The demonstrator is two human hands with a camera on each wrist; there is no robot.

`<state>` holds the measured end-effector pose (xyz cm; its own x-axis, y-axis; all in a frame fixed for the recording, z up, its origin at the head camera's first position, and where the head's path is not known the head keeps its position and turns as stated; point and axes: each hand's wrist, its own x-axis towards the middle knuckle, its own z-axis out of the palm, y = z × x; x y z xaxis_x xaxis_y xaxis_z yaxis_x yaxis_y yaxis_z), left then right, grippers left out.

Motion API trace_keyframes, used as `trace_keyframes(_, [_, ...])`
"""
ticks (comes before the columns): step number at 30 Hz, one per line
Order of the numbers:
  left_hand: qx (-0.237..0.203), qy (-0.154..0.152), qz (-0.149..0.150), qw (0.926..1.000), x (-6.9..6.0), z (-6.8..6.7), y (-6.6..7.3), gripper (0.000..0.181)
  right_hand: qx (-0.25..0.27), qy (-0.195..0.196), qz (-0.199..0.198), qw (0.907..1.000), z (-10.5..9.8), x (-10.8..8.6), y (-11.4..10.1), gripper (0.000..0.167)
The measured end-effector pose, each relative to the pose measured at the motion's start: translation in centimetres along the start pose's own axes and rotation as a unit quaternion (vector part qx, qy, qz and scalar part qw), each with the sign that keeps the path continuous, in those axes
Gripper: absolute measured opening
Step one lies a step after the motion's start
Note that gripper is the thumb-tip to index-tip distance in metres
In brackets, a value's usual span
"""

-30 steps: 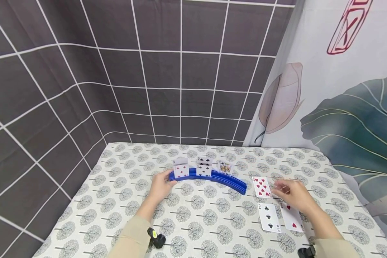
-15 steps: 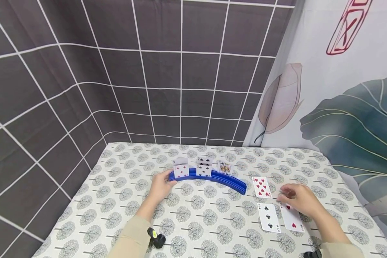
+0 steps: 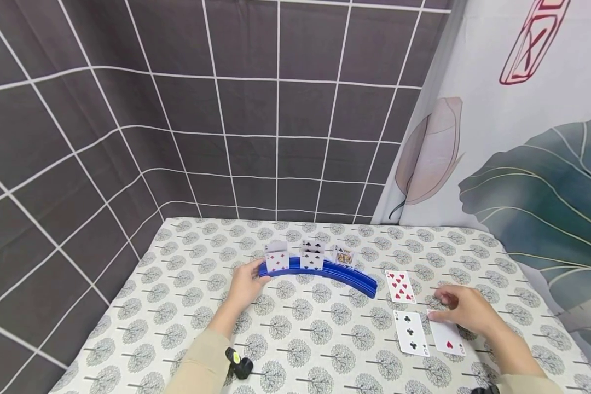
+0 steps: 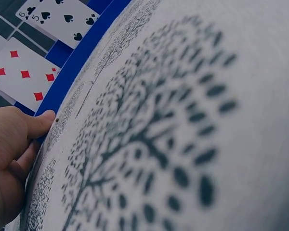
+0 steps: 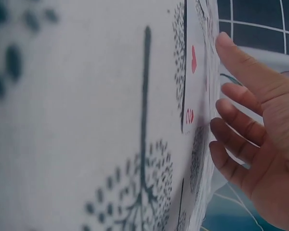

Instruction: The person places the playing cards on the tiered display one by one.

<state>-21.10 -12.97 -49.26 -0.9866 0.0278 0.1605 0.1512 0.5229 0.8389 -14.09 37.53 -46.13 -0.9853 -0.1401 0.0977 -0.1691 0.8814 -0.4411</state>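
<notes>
My left hand (image 3: 246, 284) grips the left end of a curved blue card holder (image 3: 347, 278), thumb on the front. In its slots stand a five of diamonds (image 4: 25, 84), a five of spades (image 4: 60, 24) with a club card behind it, and a face card (image 3: 343, 256). A pale card, mostly hidden, stands behind the diamonds. My right hand (image 3: 465, 312) hovers with loosely bent fingers over the far end of a two of hearts (image 3: 447, 340). Its thumb overlaps that card's top edge in the head view; the right wrist view shows nothing held.
Left of the two of hearts lies a three of clubs (image 3: 411, 334), face up. Beyond it is another heart card (image 3: 400, 287) with several pips, near the holder's right end. A tree-print cloth (image 3: 295, 328) covers the table; a dark gridded curtain (image 3: 246, 109) hangs behind.
My right hand has moved right and slightly nearer, from beside the many-pip heart card to the top of the two of hearts. The left hand and the holder have stayed put.
</notes>
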Motion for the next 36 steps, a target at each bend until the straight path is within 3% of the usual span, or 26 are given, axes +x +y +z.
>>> trace_keyframes(11, [-0.002, 0.002, 0.008, 1.0, 0.0, 0.0, -0.3, 0.053, 0.005, -0.03, 0.005, 0.9995, -0.4, -0.3, 0.5, 0.047])
trace_keyframes(16, [-0.002, 0.002, 0.006, 1.0, 0.0, 0.0, -0.4, 0.052, 0.018, -0.056, 0.019, 0.9981, -0.7, -0.4, 0.6, 0.057])
trace_keyframes(25, [-0.006, 0.001, 0.006, 1.0, 0.0, 0.1, -0.4, 0.052, 0.035, -0.087, 0.01, 0.9956, -0.7, -0.2, 1.2, 0.066])
trace_keyframes(36, [-0.01, -0.001, 0.002, 0.9999, 0.2, 0.2, -0.3, 0.054, 0.024, -0.082, -0.011, 0.9963, -0.9, -0.3, 1.0, 0.043])
